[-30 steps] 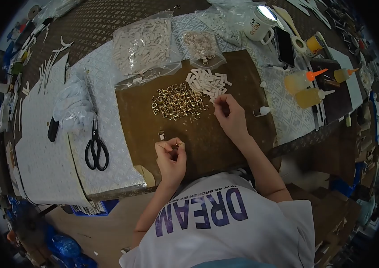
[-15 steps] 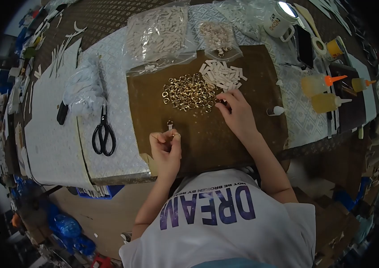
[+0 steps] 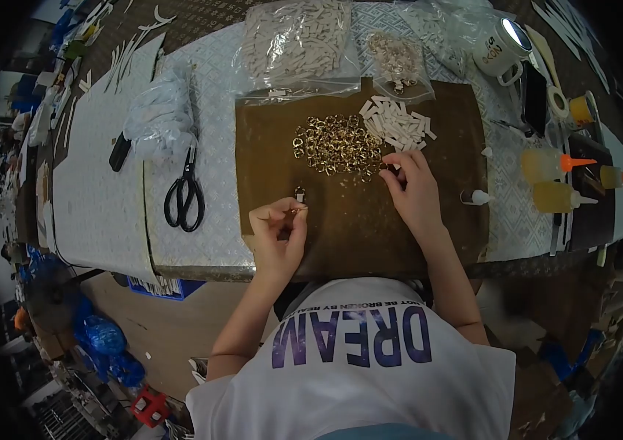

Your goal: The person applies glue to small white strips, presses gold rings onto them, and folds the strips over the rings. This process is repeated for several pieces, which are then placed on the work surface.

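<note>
Toward the brown mat's front left corner, the left hand pinches a small gold piece; farther back, the right hand's fingers are narrow beside the gold rings, grip unclear; white strips lie nearer the back edge; there, a large bag holds pale strips, a smaller bag ringed pieces.

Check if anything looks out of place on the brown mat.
One gold ring with a white strip lies apart from the gold pile, close to the left hand, perhaps deliberately. Nothing else stands out.
</note>
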Demonstrator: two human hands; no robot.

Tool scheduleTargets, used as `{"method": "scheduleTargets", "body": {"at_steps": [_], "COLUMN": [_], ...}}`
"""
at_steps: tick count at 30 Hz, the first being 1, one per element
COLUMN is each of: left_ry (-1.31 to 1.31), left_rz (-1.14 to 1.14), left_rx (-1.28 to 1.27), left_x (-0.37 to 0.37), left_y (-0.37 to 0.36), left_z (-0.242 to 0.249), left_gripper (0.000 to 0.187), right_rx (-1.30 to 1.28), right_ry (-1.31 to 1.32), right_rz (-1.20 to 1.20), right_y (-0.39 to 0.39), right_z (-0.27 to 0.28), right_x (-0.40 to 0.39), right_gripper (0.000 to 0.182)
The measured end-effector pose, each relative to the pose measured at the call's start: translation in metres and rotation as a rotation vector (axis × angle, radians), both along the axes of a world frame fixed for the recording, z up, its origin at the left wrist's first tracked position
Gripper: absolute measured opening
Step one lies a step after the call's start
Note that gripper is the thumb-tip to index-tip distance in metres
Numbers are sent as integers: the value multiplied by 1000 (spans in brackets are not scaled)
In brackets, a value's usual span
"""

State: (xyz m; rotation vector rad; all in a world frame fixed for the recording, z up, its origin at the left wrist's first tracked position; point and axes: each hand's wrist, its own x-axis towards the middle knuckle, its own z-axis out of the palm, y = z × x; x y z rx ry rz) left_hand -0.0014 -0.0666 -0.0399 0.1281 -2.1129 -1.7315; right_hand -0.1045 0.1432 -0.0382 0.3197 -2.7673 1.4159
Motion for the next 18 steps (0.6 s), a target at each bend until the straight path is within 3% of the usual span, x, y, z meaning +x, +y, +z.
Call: {"method": "scheduleTargets", "body": {"at_steps": [6, 9, 12, 15, 18], "left_ry": [82, 106, 6, -138, -253], "left_rz": [-57, -35, 53, 198, 159], "left_rx": [-175, -115, -475, -365, -369], "left_x": [0, 0, -10, -21, -24], "left_y": [-3, -4, -19, -31, -42], "left_z": [1, -2, 4, 1, -3], "left_gripper": [47, 41, 25, 10, 10], "right_rx": [8, 29, 106, 73, -9], "right_ry": [2, 3, 55, 31, -36], "right_rz": [1, 14, 44, 57, 44], "right_y": [0, -1, 1, 2, 0], "right_z": [-2, 0, -4, -5, 3], "right_x": [0, -1, -6, -11, -6], "right_gripper": [19, 18, 18, 17, 15]}}
